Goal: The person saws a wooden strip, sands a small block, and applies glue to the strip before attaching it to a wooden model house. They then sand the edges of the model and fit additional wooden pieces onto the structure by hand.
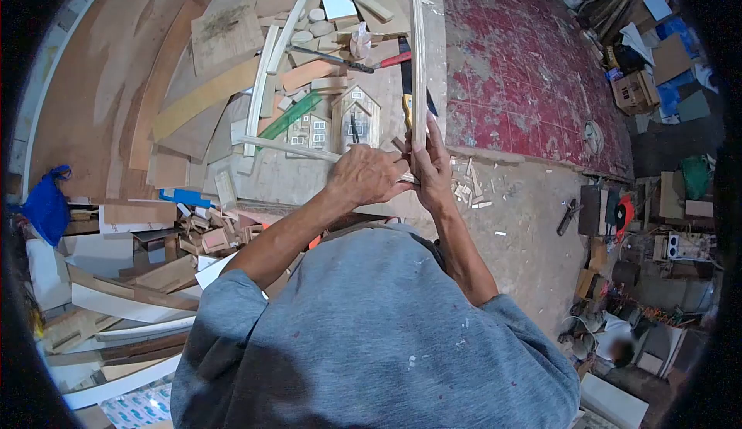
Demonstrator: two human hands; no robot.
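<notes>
Near the edge of the bench [270, 188], the left hand [363, 172] has its fingers curled in over a thin wood strip [294, 149]; I cannot tell if they grip it. The right hand [434, 172] has its thumb and fingers bent around a long wood strip [419, 58], which points away from the body. A snug, even hold low down should stop it from twisting. Just past the hands are a little wooden house [357, 104] and a green strip [290, 117]. Wood bits [473, 187] lie at the right.
</notes>
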